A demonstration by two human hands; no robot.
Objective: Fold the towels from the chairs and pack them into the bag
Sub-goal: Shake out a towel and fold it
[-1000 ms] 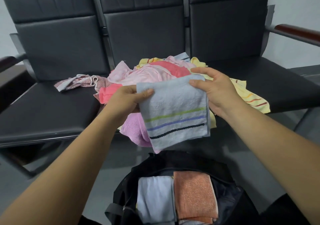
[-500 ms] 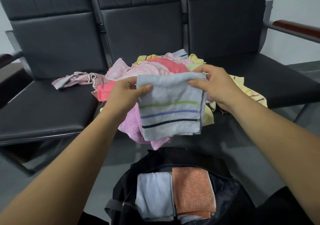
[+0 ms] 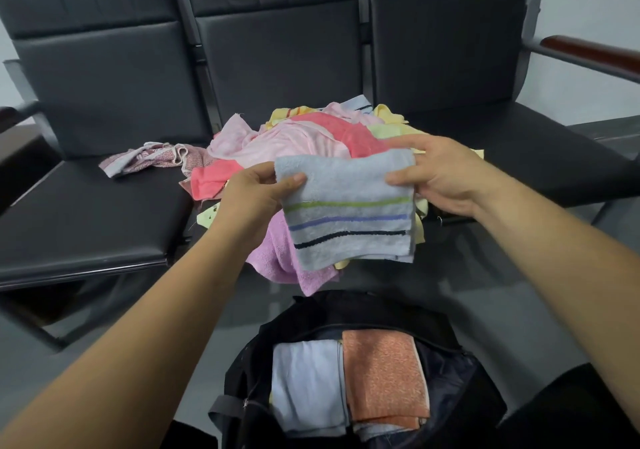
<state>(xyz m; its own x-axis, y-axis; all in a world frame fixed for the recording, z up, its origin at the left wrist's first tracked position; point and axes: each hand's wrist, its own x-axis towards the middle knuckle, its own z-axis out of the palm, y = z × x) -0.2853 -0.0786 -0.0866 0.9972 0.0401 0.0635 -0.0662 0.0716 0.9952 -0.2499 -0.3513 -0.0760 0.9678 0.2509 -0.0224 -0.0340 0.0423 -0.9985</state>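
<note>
The left grip [image 3: 256, 192] pinches the upper left corner of a folded light-blue towel [image 3: 349, 213], with the thumb on the front face and the fingers behind. The right grip [image 3: 446, 175] pinches the upper right corner, thumb in front and forefinger stretched along the top edge. The towel hangs between them in the air, with green, blue and dark stripes running across its lower half. Just behind it a loose pile of towels [image 3: 301, 137] in pink, red and yellow lies on the middle seat of a row of black chairs [image 3: 86, 213]. A purple towel [image 3: 277, 258] droops from the pile over the seat's front edge. A small pink patterned cloth [image 3: 152, 158] lies on the left seat, beside the pile. Lower in view, apart from the held towel, a black bag [image 3: 346, 310] stands open on the grey floor [image 3: 194, 344]. Inside it a pale blue folded towel [image 3: 308, 383] and an orange folded towel [image 3: 384, 376] lie side by side, touching.
</note>
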